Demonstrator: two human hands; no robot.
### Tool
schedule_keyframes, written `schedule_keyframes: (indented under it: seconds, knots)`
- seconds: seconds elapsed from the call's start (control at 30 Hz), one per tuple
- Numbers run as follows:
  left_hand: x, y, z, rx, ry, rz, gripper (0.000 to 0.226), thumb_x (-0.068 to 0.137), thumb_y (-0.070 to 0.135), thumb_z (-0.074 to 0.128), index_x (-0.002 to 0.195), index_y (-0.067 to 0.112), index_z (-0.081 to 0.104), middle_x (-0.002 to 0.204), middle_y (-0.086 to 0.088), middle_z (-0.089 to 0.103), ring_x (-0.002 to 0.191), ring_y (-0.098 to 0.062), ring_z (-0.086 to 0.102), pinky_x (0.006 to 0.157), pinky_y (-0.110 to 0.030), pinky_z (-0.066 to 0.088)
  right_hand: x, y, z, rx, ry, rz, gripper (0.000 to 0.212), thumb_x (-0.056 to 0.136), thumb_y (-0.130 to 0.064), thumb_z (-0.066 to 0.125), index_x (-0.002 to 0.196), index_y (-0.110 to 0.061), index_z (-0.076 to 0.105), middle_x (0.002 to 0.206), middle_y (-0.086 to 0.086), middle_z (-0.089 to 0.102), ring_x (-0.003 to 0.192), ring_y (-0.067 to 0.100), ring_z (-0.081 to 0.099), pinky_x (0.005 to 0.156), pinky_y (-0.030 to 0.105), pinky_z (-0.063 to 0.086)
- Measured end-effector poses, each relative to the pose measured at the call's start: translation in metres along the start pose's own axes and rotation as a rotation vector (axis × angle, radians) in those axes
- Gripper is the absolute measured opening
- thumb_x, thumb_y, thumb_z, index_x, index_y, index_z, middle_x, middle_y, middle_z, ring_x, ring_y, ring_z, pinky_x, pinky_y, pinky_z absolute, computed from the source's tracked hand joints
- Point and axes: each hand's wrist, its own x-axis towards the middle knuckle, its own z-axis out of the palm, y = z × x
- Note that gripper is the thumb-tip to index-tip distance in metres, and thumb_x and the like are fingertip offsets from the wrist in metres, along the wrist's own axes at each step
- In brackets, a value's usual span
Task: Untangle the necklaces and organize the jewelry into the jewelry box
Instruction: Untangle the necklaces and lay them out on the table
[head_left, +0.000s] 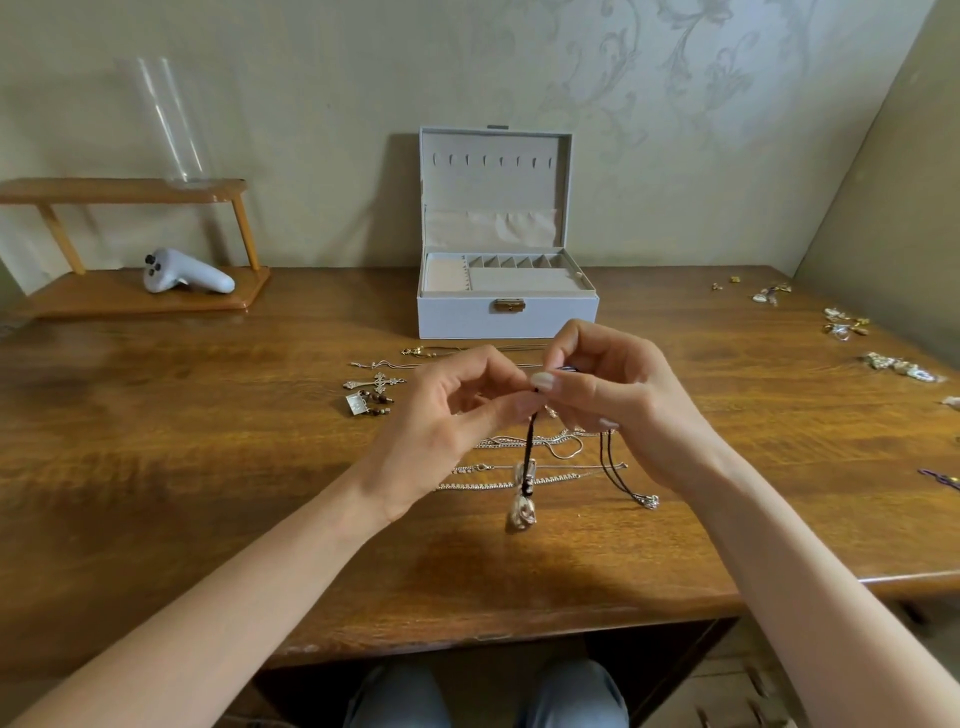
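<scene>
Centre frame, the left hand (447, 415) and right hand (618, 410) pinch one black cord necklace (530, 447) in curled fingers, its silver pendant (521, 512) hanging toward the wooden surface (208, 441); a second black cord (617, 475) trails from the right hand. The single jewelry box (506, 312), upper centre, stands open, nothing visible in its trays, so sorting seems barely begun. At least three silver chains (519, 470) lie below, one cross pendant (376, 383) left, small pieces (844, 325) far right, too small to count
</scene>
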Motion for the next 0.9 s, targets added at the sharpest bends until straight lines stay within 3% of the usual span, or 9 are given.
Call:
schedule_keyframes:
  seconds: [0.07, 0.17, 0.33, 0.43, 0.53, 0.6, 0.7, 0.9]
  knots:
    - [0.001, 0.002, -0.001, 0.001, 0.012, 0.012, 0.008, 0.076, 0.02, 0.065, 0.081, 0.015, 0.066, 0.075, 0.0, 0.067, 0.072, -0.012, 0.06, 0.067, -0.019, 0.05, 0.0, 0.0, -0.001, 0.0, 0.018, 0.006, 0.011, 0.078, -0.014, 0.064, 0.07, -0.019, 0.058, 0.051, -0.004, 0.052, 0.044, 0.008, 0.035, 0.046, 0.022, 0.022]
    - [0.002, 0.002, -0.005, 0.051, 0.021, 0.026, 0.01, 0.081, 0.021, 0.068, 0.082, 0.012, 0.065, 0.074, -0.002, 0.066, 0.071, -0.012, 0.056, 0.065, -0.021, 0.046, 0.001, 0.0, 0.0, 0.023, 0.03, 0.007, 0.01, 0.079, -0.015, 0.063, 0.071, -0.017, 0.058, 0.049, -0.005, 0.05, 0.042, 0.008, 0.031, 0.049, 0.034, 0.016]
    - [0.002, -0.002, -0.015, 0.093, -0.15, -0.109, 0.024, 0.079, 0.036, 0.066, 0.088, 0.014, 0.064, 0.09, -0.003, 0.068, 0.087, -0.028, 0.058, 0.082, -0.035, 0.046, 0.003, -0.002, -0.001, 0.068, 0.032, -0.002, 0.011, 0.079, -0.013, 0.063, 0.07, -0.014, 0.056, 0.048, -0.001, 0.05, 0.038, 0.005, 0.031, 0.044, 0.023, 0.019]
    - [0.002, -0.007, -0.009, 0.189, -0.24, -0.137, 0.012, 0.086, 0.023, 0.066, 0.09, 0.012, 0.066, 0.094, 0.003, 0.071, 0.087, -0.015, 0.061, 0.082, -0.027, 0.044, 0.005, -0.003, 0.0, 0.078, 0.017, -0.016, 0.013, 0.08, -0.014, 0.063, 0.069, -0.016, 0.056, 0.051, 0.005, 0.05, 0.039, 0.005, 0.03, 0.043, 0.019, 0.021]
    - [0.001, -0.012, -0.003, 0.245, -0.278, -0.144, 0.014, 0.085, 0.021, 0.065, 0.092, 0.009, 0.068, 0.095, 0.005, 0.073, 0.091, -0.014, 0.064, 0.086, -0.032, 0.044, 0.006, -0.005, 0.0, 0.08, 0.021, -0.023, 0.014, 0.081, -0.015, 0.062, 0.069, -0.014, 0.054, 0.052, 0.005, 0.051, 0.04, 0.006, 0.029, 0.043, 0.019, 0.02]
    - [-0.001, -0.012, -0.001, 0.152, -0.298, -0.179, 0.015, 0.084, 0.023, 0.066, 0.093, 0.011, 0.07, 0.098, 0.002, 0.073, 0.096, -0.015, 0.065, 0.09, -0.034, 0.046, 0.006, -0.005, 0.0, 0.084, 0.033, -0.014, 0.014, 0.081, -0.015, 0.062, 0.069, -0.013, 0.054, 0.052, 0.005, 0.051, 0.04, 0.007, 0.029, 0.043, 0.021, 0.019]
    - [-0.002, -0.011, -0.001, -0.031, -0.319, -0.214, 0.017, 0.084, 0.019, 0.062, 0.095, 0.009, 0.068, 0.101, -0.006, 0.073, 0.102, -0.018, 0.066, 0.091, -0.027, 0.048, 0.006, -0.004, -0.001, 0.102, 0.059, 0.004, 0.014, 0.08, -0.015, 0.063, 0.069, -0.013, 0.054, 0.057, 0.008, 0.053, 0.04, 0.008, 0.027, 0.044, 0.025, 0.017]
    - [-0.001, -0.015, -0.001, -0.073, -0.297, -0.22, 0.013, 0.081, 0.011, 0.062, 0.092, 0.006, 0.067, 0.094, -0.004, 0.073, 0.092, -0.014, 0.067, 0.081, -0.02, 0.048, 0.006, -0.004, -0.008, 0.176, 0.097, 0.001, 0.012, 0.081, -0.014, 0.06, 0.071, -0.012, 0.054, 0.061, 0.012, 0.05, 0.039, 0.01, 0.026, 0.044, 0.025, 0.018]
